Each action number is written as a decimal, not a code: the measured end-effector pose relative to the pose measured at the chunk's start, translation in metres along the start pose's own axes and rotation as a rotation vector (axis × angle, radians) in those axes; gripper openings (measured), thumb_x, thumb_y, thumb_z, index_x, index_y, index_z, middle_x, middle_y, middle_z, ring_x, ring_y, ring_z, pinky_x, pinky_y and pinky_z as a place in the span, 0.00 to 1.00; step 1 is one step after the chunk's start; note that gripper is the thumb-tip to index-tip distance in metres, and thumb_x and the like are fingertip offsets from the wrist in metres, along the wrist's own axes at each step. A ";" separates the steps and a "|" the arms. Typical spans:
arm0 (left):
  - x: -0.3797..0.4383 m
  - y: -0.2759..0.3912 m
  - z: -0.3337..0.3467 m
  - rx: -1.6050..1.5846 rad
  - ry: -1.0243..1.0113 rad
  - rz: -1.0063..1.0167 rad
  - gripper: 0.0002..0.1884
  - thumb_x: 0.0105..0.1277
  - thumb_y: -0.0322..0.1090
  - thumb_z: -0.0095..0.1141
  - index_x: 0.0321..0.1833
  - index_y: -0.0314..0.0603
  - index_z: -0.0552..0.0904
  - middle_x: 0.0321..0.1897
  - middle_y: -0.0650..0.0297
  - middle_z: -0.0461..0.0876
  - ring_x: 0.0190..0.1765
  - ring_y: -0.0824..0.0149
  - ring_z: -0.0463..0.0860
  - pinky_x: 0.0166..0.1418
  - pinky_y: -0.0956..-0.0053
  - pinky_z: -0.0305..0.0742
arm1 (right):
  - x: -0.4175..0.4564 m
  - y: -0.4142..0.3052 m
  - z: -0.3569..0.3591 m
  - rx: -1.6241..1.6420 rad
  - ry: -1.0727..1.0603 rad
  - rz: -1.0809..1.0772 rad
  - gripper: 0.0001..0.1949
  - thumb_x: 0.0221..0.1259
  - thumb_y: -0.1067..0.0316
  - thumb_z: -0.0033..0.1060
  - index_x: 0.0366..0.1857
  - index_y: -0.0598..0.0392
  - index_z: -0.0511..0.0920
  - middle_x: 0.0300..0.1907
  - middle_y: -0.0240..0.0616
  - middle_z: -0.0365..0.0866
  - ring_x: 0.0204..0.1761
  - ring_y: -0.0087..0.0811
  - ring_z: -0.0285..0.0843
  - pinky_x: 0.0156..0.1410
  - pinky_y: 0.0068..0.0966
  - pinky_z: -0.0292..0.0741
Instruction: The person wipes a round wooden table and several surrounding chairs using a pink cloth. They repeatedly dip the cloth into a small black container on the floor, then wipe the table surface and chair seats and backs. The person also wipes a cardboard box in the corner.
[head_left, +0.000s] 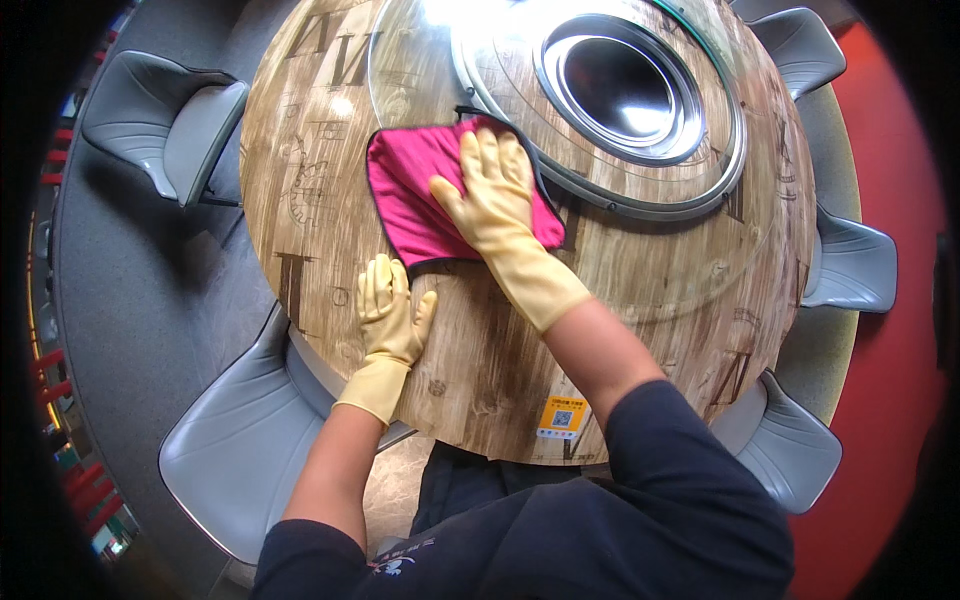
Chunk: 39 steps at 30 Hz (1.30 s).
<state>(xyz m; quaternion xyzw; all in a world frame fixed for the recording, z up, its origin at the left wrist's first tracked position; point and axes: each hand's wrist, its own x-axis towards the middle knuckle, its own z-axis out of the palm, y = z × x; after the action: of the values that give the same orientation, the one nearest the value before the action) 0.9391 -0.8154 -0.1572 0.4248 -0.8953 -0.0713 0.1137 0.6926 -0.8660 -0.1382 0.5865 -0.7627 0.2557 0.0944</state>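
Observation:
Both of my hands wear pale yellow rubber gloves. My right hand (495, 187) lies flat, fingers stretched out, on a pink cloth with a dark edging (420, 195). The cloth is spread on the round wood-patterned table (480, 330), against the rim of a round glass turntable (622, 176). My left hand (390, 315) rests palm down on the tabletop, just below the cloth's lower left corner, and holds nothing. Its fingertips are close to the cloth; whether they touch it I cannot tell.
A round metal-rimmed pot well (619, 90) sits at the table's centre. An orange sticker (562, 417) with a printed code is on the near edge. Grey chairs surround the table, one at the near left (240, 450), another at the far left (165, 127), several at the right (851, 259).

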 end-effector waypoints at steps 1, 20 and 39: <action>-0.003 0.001 0.002 -0.019 -0.027 -0.017 0.40 0.72 0.53 0.60 0.77 0.30 0.66 0.77 0.38 0.64 0.79 0.39 0.63 0.84 0.44 0.56 | -0.018 0.011 -0.020 -0.007 -0.128 0.041 0.42 0.69 0.33 0.58 0.77 0.55 0.70 0.77 0.54 0.68 0.80 0.61 0.60 0.85 0.53 0.51; 0.003 0.012 -0.010 -0.033 0.007 -0.046 0.41 0.71 0.52 0.62 0.78 0.32 0.66 0.79 0.40 0.61 0.82 0.41 0.60 0.85 0.46 0.54 | -0.053 0.171 -0.074 -0.785 0.074 0.358 0.34 0.71 0.33 0.48 0.56 0.60 0.76 0.50 0.50 0.78 0.50 0.49 0.78 0.54 0.50 0.75; 0.003 0.001 -0.007 0.075 -0.003 0.018 0.41 0.72 0.53 0.60 0.79 0.31 0.64 0.79 0.39 0.61 0.81 0.41 0.61 0.86 0.45 0.52 | -0.123 0.186 -0.140 -0.239 -0.182 0.263 0.43 0.71 0.29 0.53 0.79 0.53 0.68 0.81 0.52 0.63 0.86 0.51 0.52 0.90 0.43 0.43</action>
<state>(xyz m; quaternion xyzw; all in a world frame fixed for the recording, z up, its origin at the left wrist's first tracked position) 0.9387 -0.8171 -0.1494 0.4207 -0.9012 -0.0370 0.0971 0.5316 -0.6577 -0.1256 0.4870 -0.8631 0.1195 0.0595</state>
